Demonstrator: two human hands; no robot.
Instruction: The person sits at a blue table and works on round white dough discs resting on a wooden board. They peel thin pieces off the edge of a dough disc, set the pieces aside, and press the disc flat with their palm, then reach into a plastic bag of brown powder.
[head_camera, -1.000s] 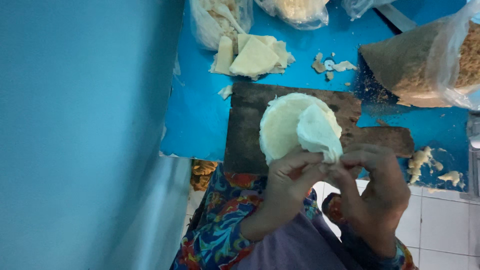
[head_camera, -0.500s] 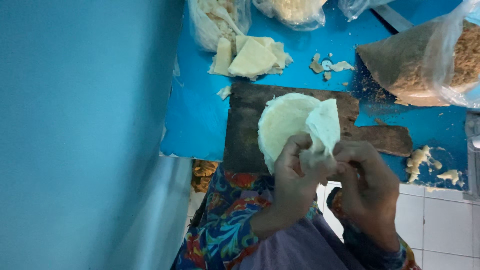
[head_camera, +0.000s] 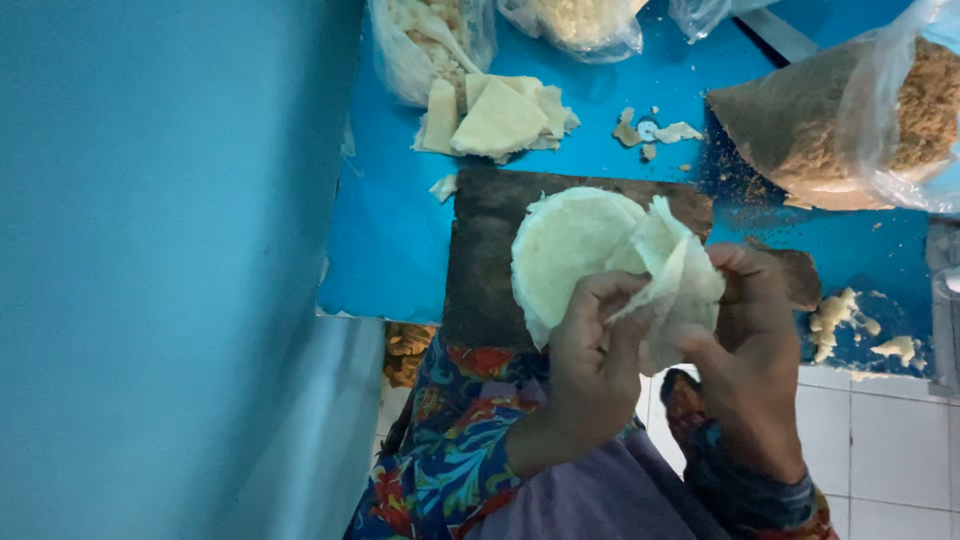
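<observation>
Both my hands work on thin white round wrapper sheets over a dark wooden board (head_camera: 490, 250). My left hand (head_camera: 590, 350) pinches the near edge of the stack of round sheets (head_camera: 565, 250). My right hand (head_camera: 745, 340) grips one sheet (head_camera: 675, 275) that is peeled up and folded away from the stack. The two hands almost touch at the sheet's edge. My sleeves carry a bright floral pattern.
The blue table (head_camera: 390, 240) holds a pile of folded pale pieces (head_camera: 495, 120), a clear bag of brown crumbs (head_camera: 850, 110) at right, other plastic bags at the back and pale scraps (head_camera: 840, 315) near the right edge. A blue wall fills the left; white floor tiles lie below.
The peeled sheet has lifted further off the stack and folded more toward the right. Both hands have risen slightly with it.
</observation>
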